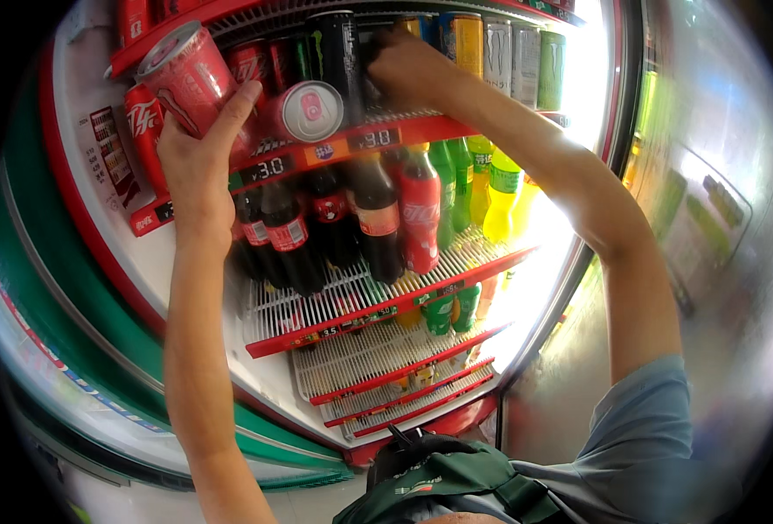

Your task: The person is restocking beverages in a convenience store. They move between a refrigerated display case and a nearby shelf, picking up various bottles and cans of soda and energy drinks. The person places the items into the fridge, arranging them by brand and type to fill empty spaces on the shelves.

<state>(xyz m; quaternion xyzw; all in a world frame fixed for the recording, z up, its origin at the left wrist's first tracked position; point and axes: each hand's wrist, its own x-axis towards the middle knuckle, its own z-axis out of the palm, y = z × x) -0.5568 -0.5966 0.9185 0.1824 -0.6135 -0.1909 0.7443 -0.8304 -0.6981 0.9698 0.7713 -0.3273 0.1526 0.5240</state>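
Note:
My left hand grips a tilted pink Monster can at the left front of the can shelf. A second pink can points its silver top with a pink tab towards me at the shelf edge; whether my left hand touches it I cannot tell. My right hand reaches over the same shelf, just right of a tall black Monster can. It is blurred and its fingers are hidden, so any hold does not show. Behind its wrist stands a gold-and-blue can.
White and green cans line the shelf's right end; a red can stands far left. Cola bottles and green and yellow soda bottles fill the wire shelf below. The cooler's glass door stands open at right.

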